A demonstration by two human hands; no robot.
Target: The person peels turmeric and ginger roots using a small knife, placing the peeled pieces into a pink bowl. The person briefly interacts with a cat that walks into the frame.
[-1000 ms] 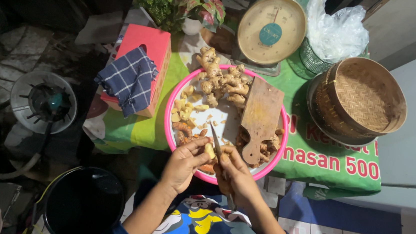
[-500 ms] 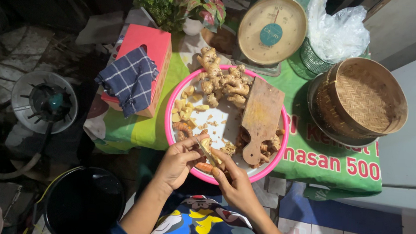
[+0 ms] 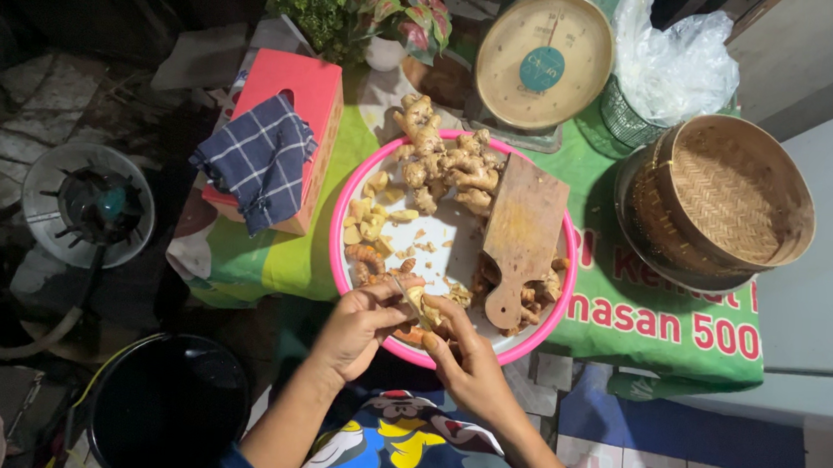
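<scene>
My left hand (image 3: 358, 324) and my right hand (image 3: 466, 361) meet over the near rim of a round pink tray (image 3: 343, 208). The left fingers pinch a small yellowish piece of ginger root (image 3: 417, 304). The right hand grips a small knife (image 3: 403, 291) whose thin blade points up-left against that piece. Whole ginger roots (image 3: 443, 161) are heaped at the tray's far side. Peeled chunks (image 3: 373, 215) lie at its left. A wooden cutting board (image 3: 522, 233) rests on the right half over more roots.
The tray sits on a green printed table cover (image 3: 650, 325). A red box (image 3: 292, 103) with a checked cloth (image 3: 258, 155) stands left. A dial scale (image 3: 542, 59), a plastic bag (image 3: 672, 66) and a bamboo basket (image 3: 731, 201) stand behind and right. A black bucket (image 3: 166, 403) and a stove (image 3: 88, 205) are on the floor.
Both hands have drawn back toward me to the tray's near rim. The knife blade, upright before, now lies low between the fingers against the piece.
</scene>
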